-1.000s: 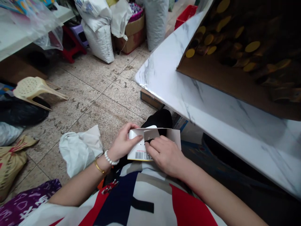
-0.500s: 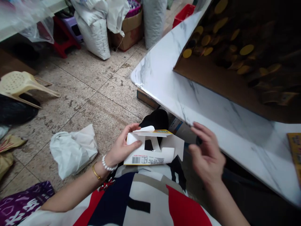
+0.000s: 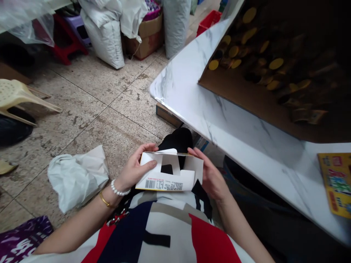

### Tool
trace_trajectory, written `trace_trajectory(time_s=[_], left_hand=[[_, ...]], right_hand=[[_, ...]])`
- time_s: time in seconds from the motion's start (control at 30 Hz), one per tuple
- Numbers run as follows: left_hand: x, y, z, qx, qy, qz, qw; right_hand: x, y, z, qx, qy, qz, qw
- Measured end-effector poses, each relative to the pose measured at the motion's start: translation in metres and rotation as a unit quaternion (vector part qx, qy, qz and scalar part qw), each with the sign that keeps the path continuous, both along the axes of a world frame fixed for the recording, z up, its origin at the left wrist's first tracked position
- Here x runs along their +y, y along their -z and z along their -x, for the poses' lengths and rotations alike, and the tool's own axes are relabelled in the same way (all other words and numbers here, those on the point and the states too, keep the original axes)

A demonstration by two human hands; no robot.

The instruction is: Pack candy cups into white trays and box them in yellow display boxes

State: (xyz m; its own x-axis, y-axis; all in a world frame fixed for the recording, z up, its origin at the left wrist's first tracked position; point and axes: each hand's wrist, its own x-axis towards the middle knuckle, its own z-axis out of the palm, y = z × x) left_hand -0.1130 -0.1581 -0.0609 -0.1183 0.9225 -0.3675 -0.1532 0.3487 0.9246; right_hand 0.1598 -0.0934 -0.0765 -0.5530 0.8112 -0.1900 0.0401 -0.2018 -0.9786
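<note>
The small cardboard box [image 3: 175,178] shows mostly white, with a thin yellow edge and a barcode and fine print on one panel. It is open, its flaps spread around a cut-out gap, and sits apart from the table [image 3: 181,87], near its long edge.

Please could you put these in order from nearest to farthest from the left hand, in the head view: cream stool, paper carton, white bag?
1. Paper carton: in the grip of the left hand.
2. White bag: on the floor, to the left.
3. Cream stool: farther left and forward.
</note>
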Motion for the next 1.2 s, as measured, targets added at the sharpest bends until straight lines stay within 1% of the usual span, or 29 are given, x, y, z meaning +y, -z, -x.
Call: trace_trajectory(time_s=[0.1,0.17,0.2,0.27,0.37,0.43,0.5,0.53,0.57,0.63,0.7,0.73,0.77,0.8,0.87,0.9,0.93,0.97,1.03,1.07,1.13,1.2], left_hand=[[0.001,-0.002,-0.002,0.017,-0.01,0.008,1.0],[0.001,-0.002,-0.004,0.024,-0.023,0.011,0.999],[0.001,-0.002,-0.005,0.024,-0.024,0.008,0.999],[0.0,-0.001,-0.009,0.025,-0.018,-0.001,1.0],[0.0,-0.001,-0.013,0.053,-0.011,-0.02,0.998],[0.001,-0.001,-0.014,0.09,0.003,-0.03,0.996],[0.001,-0.001,-0.013,0.119,0.021,-0.037,0.992],[0.0,-0.001,-0.012,0.125,0.025,-0.037,0.991],[-0.001,-0.001,-0.011,0.128,0.025,-0.037,0.991],[-0.004,-0.002,-0.008,0.122,0.025,-0.037,0.991],[-0.008,-0.003,-0.005,0.106,0.045,-0.043,0.992],[-0.01,-0.002,-0.004,0.097,0.061,-0.051,0.992],[-0.012,-0.002,-0.004,0.089,0.075,-0.062,0.991],[-0.012,-0.001,-0.004,0.086,0.084,-0.08,0.99],[-0.011,0.0,-0.005,0.095,0.092,-0.133,0.982],[-0.009,0.001,-0.006,0.103,0.093,-0.16,0.977],[-0.007,0.001,-0.005,0.11,0.095,-0.182,0.973],[-0.004,0.0,-0.004,0.115,0.098,-0.196,0.969],[0.0,-0.002,0.0,0.121,0.113,-0.205,0.965],[0.002,-0.004,0.003,0.121,0.123,-0.205,0.963],[0.003,-0.008,0.007,0.113,0.143,-0.204,0.962],[0.004,-0.01,0.009,0.109,0.137,-0.189,0.966]], right_hand=[[0.008,-0.003,0.013,-0.039,-0.048,0.019,0.998],[0.01,-0.01,0.02,-0.094,-0.071,0.008,0.993],[0.009,-0.013,0.023,-0.127,-0.072,-0.004,0.989],[0.006,-0.015,0.029,-0.187,-0.045,-0.039,0.98],[-0.004,-0.01,0.041,-0.231,0.035,-0.095,0.968],[-0.01,-0.005,0.048,-0.237,0.081,-0.104,0.963],[-0.015,-0.003,0.052,-0.234,0.107,-0.098,0.961],[-0.016,-0.004,0.05,-0.234,0.102,-0.099,0.962],[-0.016,-0.006,0.047,-0.235,0.078,-0.104,0.963],[-0.013,-0.013,0.035,-0.243,-0.017,-0.114,0.963],[-0.006,-0.02,0.018,-0.244,-0.12,-0.103,0.957],[-0.002,-0.024,0.01,-0.23,-0.159,-0.087,0.956],[0.003,-0.027,0.004,-0.203,-0.18,-0.067,0.96],[0.007,-0.029,0.0,-0.169,-0.181,-0.047,0.968],[0.013,-0.034,0.002,-0.114,-0.137,-0.026,0.984],[0.015,-0.037,0.007,-0.114,-0.11,-0.033,0.987],[0.016,-0.04,0.013,-0.135,-0.093,-0.051,0.985],[0.016,-0.044,0.021,-0.167,-0.091,-0.077,0.979],[0.014,-0.049,0.035,-0.221,-0.117,-0.132,0.959],[0.013,-0.051,0.041,-0.233,-0.127,-0.155,0.951],[0.011,-0.05,0.05,-0.238,-0.114,-0.194,0.945],[0.009,-0.045,0.054,-0.243,-0.091,-0.227,0.939]])
